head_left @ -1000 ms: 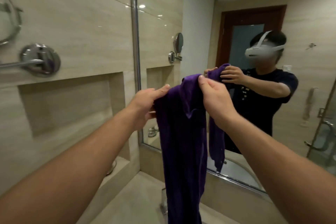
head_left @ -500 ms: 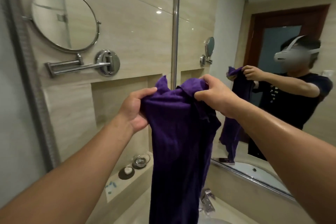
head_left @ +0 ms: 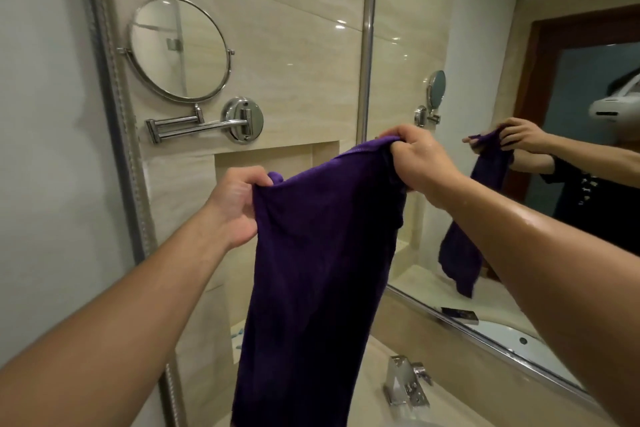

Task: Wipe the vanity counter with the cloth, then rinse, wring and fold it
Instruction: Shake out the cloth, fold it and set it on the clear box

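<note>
Dark purple terry cloth (head_left: 311,253) hangs straight below both grips, long axis vertical, lower end out of frame. Left hand (head_left: 235,204) and right hand (head_left: 419,159) each clench a bunched top corner. Top edge slants: right grip higher and farther out, left lower and nearer. Fold likely means bringing the corners together.

Beige stone vanity counter (head_left: 369,388), btm of view, below wall mirror (head_left: 415,45).
Chrome faucet (head_left: 407,383) stands on it, nr the back. Recessed niche shelf (head_left: 235,324) at L holds small blue bits (head_left: 239,340), too blurred to ID. Mirror refl. shows white basin (head_left: 512,340) & dark flat box (head_left: 459,315) on counter.
</note>
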{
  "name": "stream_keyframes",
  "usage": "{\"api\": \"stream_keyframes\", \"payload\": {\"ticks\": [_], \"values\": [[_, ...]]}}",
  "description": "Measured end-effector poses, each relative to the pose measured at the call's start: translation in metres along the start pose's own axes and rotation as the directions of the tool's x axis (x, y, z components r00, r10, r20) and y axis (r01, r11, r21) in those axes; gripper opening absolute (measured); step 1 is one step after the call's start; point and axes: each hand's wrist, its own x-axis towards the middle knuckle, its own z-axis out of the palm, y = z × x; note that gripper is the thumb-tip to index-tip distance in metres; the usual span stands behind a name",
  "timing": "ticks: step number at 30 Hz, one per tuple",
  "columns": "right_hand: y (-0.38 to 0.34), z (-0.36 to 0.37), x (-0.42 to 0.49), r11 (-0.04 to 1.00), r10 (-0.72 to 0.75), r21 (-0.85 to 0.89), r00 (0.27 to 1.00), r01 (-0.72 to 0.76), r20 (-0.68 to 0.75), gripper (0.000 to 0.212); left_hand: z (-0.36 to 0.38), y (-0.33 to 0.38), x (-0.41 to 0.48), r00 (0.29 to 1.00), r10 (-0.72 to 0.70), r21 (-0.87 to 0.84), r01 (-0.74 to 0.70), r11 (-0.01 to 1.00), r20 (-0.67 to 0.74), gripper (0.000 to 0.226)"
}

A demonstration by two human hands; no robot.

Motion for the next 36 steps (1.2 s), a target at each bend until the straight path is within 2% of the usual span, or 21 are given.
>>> {"api": "stream_keyframes", "payload": {"ticks": [5, 8, 10, 13, 15, 18, 20, 21, 22, 23, 25, 27, 29, 31, 34, 36], "values": [[-0.003, 0.006, -0.008, 0.969, 0.051, 0.240, 0.998, -0.059, 0.037, 0.025, 0.012, -0.022, -0.029, 0.999, -0.042, 0.037, 0.042, 0.998, -0.017, 0.014], [-0.005, -0.004, -0.021, 0.861, 0.156, 0.440, 0.957, -0.253, 0.245, 0.024, 0.025, -0.049, -0.050, 0.989, -0.146, 0.166, 0.144, 0.976, 0.001, 0.022], [-0.001, -0.010, -0.031, 0.833, 0.164, 0.436, 0.903, -0.342, 0.396, 0.024, 0.037, -0.071, -0.060, 0.977, -0.205, 0.320, 0.210, 0.924, -0.049, 0.015], [0.003, -0.014, -0.044, 0.787, 0.127, 0.447, 0.821, -0.424, 0.557, 0.026, 0.057, -0.097, -0.066, 0.951, -0.181, 0.589, 0.298, 0.751, -0.250, 0.034], [0.002, -0.015, -0.053, 0.777, 0.115, 0.444, 0.794, -0.446, 0.597, 0.025, 0.072, -0.102, -0.071, 0.932, -0.133, 0.696, 0.343, 0.631, -0.338, 0.031], [-0.001, -0.019, -0.066, 0.786, 0.098, 0.441, 0.792, -0.433, 0.603, 0.021, 0.087, -0.094, -0.081, 0.932, -0.070, 0.817, 0.347, 0.460, -0.356, 0.014], [-0.005, -0.021, -0.072, 0.785, 0.095, 0.444, 0.792, -0.432, 0.603, 0.022, 0.088, -0.088, -0.086, 0.935, -0.046, 0.874, 0.345, 0.343, -0.351, 0.029], [-0.007, -0.021, -0.075, 0.782, 0.091, 0.449, 0.793, -0.432, 0.603, 0.023, 0.088, -0.086, -0.088, 0.936, -0.028, 0.875, 0.337, 0.346, -0.350, 0.045], [-0.009, -0.020, -0.077, 0.778, 0.086, 0.459, 0.796, -0.430, 0.599, 0.024, 0.086, -0.085, -0.091, 0.943, -0.029, 0.853, 0.311, 0.420, -0.330, 0.057], [-0.011, -0.020, -0.079, 0.770, 0.082, 0.473, 0.802, -0.428, 0.592, 0.024, 0.086, -0.085, -0.094, 0.960, -0.050, 0.809, 0.260, 0.527, -0.276, 0.060], [-0.017, -0.020, -0.081, 0.761, 0.089, 0.489, 0.816, -0.426, 0.571, 0.023, 0.087, -0.087, -0.100, 0.991, -0.085, 0.719, 0.132, 0.682, -0.102, 0.044], [-0.021, -0.022, -0.082, 0.776, 0.083, 0.481, 0.822, -0.409, 0.563, 0.022, 0.091, -0.088, -0.109, 0.999, -0.040, 0.661, 0.033, 0.750, -0.004, 0.029], [-0.020, -0.027, -0.081, 0.821, 0.002, 0.461, 0.809, -0.337, 0.588, 0.025, 0.089, -0.084, -0.113, 0.999, 0.028, 0.648, 0.008, 0.762, -0.046, 0.024], [-0.014, -0.036, -0.075, 0.902, -0.148, 0.409, 0.789, -0.140, 0.596, 0.032, 0.075, -0.078, -0.113, 0.985, 0.108, 0.638, 0.003, 0.770, -0.135, 0.017], [-0.004, -0.054, -0.067, 0.981, -0.193, 0.121, 0.782, 0.151, 0.592, 0.059, 0.043, -0.060, -0.118, 0.916, 0.259, 0.636, -0.005, 0.772, -0.306, 0.023], [0.000, -0.058, -0.065, 0.957, -0.181, -0.073, 0.779, 0.279, 0.601, 0.058, 0.026, -0.047, -0.124, 0.877, 0.333, 0.661, -0.023, 0.750, -0.348, 0.030]]}}
